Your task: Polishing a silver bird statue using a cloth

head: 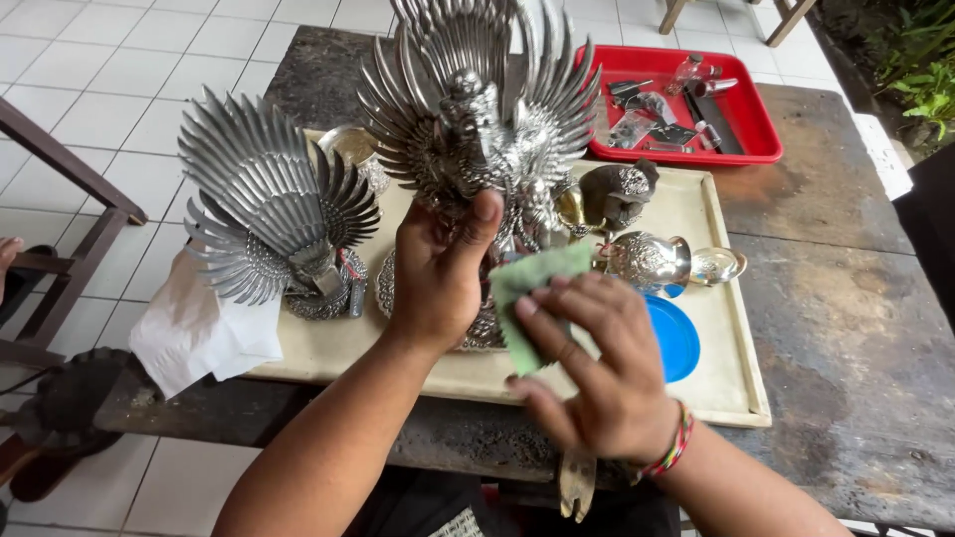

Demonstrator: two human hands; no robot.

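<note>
Here the silver winged statue (477, 119) stands on the cream tray (731, 328), its body gripped by the left hand (443, 268); just beside it the right hand (587, 358) pinches a green cloth (527, 288). Steady holding with light rubbing seems wise around thin feathers. Beyond the tray lie dark stone tabletop (846, 328) and white floor tiles (90, 89).

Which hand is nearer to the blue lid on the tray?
The right hand, holding a green cloth, sits just left of the blue lid, nearly overlapping its edge. The left hand grips the silver winged statue, farther left.
</note>
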